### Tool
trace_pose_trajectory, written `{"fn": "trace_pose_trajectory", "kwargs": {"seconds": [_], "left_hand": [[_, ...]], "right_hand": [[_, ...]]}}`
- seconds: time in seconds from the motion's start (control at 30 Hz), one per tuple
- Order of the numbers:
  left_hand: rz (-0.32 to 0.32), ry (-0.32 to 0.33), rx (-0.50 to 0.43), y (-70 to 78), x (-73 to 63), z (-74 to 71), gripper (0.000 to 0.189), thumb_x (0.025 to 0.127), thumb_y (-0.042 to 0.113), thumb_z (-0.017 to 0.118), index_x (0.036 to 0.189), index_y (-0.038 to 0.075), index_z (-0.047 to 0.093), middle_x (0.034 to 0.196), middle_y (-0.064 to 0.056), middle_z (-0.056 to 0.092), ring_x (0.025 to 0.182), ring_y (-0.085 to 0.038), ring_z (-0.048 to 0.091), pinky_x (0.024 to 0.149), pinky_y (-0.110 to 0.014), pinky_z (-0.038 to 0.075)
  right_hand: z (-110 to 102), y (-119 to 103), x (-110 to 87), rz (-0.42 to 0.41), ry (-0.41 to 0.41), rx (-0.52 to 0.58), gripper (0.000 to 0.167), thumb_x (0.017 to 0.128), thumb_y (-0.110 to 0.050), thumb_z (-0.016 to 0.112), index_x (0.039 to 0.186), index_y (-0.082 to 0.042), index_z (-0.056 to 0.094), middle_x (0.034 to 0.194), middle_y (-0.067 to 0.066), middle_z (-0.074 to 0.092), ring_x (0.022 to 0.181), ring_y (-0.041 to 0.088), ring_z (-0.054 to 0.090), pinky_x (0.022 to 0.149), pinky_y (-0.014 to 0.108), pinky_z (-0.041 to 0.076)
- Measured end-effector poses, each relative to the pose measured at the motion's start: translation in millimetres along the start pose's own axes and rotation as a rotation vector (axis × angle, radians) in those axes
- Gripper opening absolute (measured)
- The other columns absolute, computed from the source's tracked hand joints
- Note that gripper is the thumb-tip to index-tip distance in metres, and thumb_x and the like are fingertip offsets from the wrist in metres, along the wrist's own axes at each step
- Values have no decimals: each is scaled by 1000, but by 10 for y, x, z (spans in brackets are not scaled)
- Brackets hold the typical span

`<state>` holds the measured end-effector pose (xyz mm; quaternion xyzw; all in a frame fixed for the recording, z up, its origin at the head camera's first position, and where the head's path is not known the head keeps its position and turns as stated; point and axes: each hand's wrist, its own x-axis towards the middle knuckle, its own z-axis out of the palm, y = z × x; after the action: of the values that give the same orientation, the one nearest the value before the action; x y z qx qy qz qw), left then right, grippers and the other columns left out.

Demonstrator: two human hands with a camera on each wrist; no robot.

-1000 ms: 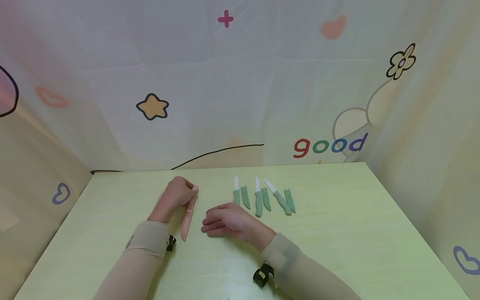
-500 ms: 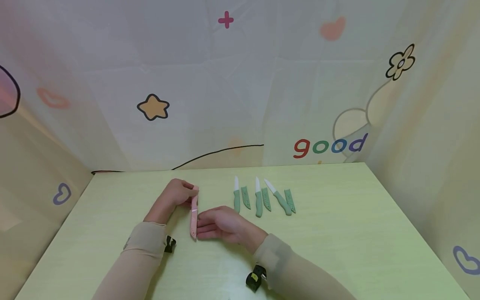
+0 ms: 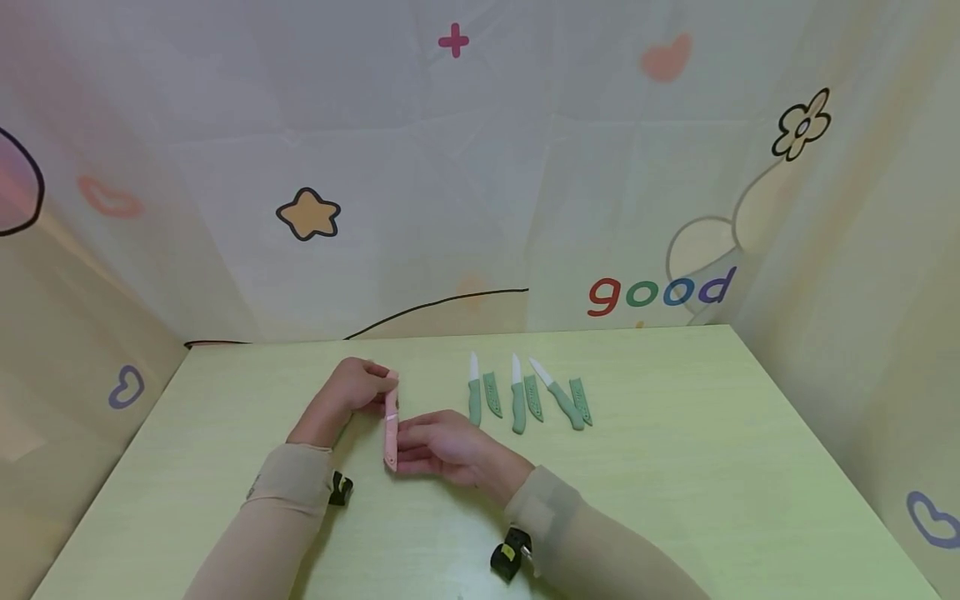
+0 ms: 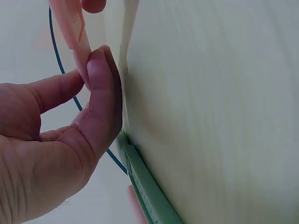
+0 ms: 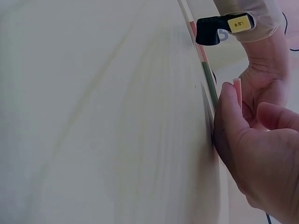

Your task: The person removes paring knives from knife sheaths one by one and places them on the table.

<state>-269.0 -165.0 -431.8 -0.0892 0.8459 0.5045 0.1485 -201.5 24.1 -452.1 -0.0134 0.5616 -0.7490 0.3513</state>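
Note:
In the head view, my left hand (image 3: 348, 387) pinches the far end of a pink sheathed knife (image 3: 391, 429) between thumb and fingers. In the left wrist view, the pink sheath (image 4: 69, 23) meets a smoother, paler pink part at the pinch. The fingers of my right hand (image 3: 446, 446) touch the right side of the knife's near end. In the right wrist view, a pink tip (image 5: 238, 91) shows beside these fingers, with the thumb held apart. Right of the hands lie green-handled knives with white blades (image 3: 518, 400), each beside a green sheath (image 3: 492, 394).
A ribbed green object (image 4: 152, 191) lies on the table near my left hand in the left wrist view. The pale table (image 3: 675, 467) meets a patterned cloth backdrop (image 3: 420, 208) at the back and sides. Black wrist devices (image 3: 510, 554) hang under both wrists.
The pink knife has swung from slanted to nearly upright in the head view. My right hand has moved left until its fingers touch the knife. The green knives and sheaths stay put.

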Motion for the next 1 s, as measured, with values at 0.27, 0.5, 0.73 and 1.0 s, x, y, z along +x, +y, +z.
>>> {"fn": "trace_pose_trajectory", "kwargs": {"seconds": [0.27,0.5,0.73,1.0], "left_hand": [[43,-15,-150,53,-64,43,41,105,9,64,139,-13,58,108,-20,72,84,-17,72,75,-31,62],[64,-8,-221,106,-99,83,41,107,9,62,143,-11,55,117,-22,69,88,-20,73,78,-32,63],[87,-2,-313,151,-120,116,45,106,8,63,145,-11,51,119,-23,68,86,-19,73,84,-37,63],[112,10,-431,192,-151,213,46,106,4,63,146,-12,46,121,-22,63,84,-18,73,80,-33,63]], "right_hand": [[-51,-23,-31,-29,56,-44,34,99,3,69,132,12,62,105,17,72,90,21,73,89,41,62],[-128,-66,-66,-39,85,-94,32,98,1,71,129,9,65,103,17,73,87,20,72,83,37,63],[-238,-120,-116,-72,91,-156,31,98,1,71,128,10,67,100,14,71,84,19,71,81,34,62],[-393,-202,-198,-110,108,-260,33,96,-1,71,127,10,68,103,13,70,85,19,68,80,33,61]]}}
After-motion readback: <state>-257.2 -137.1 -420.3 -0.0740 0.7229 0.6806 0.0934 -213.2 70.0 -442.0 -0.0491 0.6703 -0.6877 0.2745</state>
